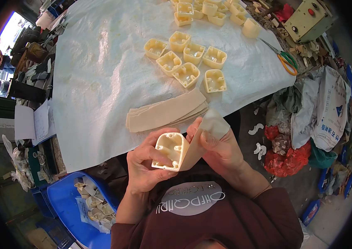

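we see the left hand (139, 164) clamped around a cream, hollow plastic piece (171, 145) at the near edge of the white, sheet-covered table (93, 112), and the right hand (222, 148) pinching a flat, beige strip (195, 151) that meets the piece's right side. beyond them, we see more beige strips (159, 114) stacked.
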Demonstrator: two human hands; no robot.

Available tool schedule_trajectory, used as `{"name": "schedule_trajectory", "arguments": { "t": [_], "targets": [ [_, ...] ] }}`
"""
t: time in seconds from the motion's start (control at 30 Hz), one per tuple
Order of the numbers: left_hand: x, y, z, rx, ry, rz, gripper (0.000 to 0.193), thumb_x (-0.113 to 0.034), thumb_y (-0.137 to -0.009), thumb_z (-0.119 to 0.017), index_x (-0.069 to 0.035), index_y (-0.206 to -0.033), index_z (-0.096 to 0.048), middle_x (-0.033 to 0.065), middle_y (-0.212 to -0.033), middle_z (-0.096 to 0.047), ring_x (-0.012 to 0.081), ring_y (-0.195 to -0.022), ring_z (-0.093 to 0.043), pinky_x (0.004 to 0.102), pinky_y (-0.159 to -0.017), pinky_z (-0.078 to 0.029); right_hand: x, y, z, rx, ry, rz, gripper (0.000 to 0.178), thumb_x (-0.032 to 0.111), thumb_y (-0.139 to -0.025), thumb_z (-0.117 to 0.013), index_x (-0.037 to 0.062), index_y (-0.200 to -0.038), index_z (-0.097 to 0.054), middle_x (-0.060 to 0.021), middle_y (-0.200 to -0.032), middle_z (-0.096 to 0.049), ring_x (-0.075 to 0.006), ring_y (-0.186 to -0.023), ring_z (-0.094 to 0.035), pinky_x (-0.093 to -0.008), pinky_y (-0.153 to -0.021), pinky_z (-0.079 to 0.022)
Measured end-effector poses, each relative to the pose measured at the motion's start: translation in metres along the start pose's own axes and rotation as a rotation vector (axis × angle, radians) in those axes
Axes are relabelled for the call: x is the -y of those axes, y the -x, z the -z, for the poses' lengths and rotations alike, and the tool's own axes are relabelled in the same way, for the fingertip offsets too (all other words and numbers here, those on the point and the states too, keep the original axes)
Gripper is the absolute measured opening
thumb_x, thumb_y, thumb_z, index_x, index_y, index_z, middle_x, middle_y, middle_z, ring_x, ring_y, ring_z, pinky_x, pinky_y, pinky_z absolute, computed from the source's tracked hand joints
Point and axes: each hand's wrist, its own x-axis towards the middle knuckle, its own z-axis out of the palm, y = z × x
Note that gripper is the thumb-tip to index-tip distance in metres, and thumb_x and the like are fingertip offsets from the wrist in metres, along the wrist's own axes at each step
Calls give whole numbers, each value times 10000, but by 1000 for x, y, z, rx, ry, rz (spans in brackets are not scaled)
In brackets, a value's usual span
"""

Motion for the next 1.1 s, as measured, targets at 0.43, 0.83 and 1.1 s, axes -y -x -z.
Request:
{"name": "schedule_trajectory", "arguments": {
  "t": [0.43,0.83,1.1],
  "targets": [
    [8,-2,-3,37,-12,-11,292,-264,-610,-835,-56,-698,-649,254,-1236,-501,316,-1160,-471,414,-952,-369,-6,-7,2,62,-7,-29,226,198,-858,-632,30,-995,-568,-59,-969,-610,-109,-887,-560,-261,-783,-443],
    [-3,-11,-27,-146,-441,-72,316,16,-567,-793,-73,-750,-551,104,-1095,-476,209,-997,-506,304,-826,-437,9,-8,12,10,371,171,348,236,-793,-704,-21,-1008,-607,-89,-934,-642,-130,-798,-609,-260,-697,-492],
    [-13,-17,-5,133,-353,-46,281,-28,-575,-803,-73,-714,-564,135,-1078,-527,236,-993,-548,317,-815,-441,18,-11,10,91,369,46,374,300,-778,-723,-26,-926,-612,-66,-837,-639,-121,-787,-595,-257,-696,-479]
  ]
}}
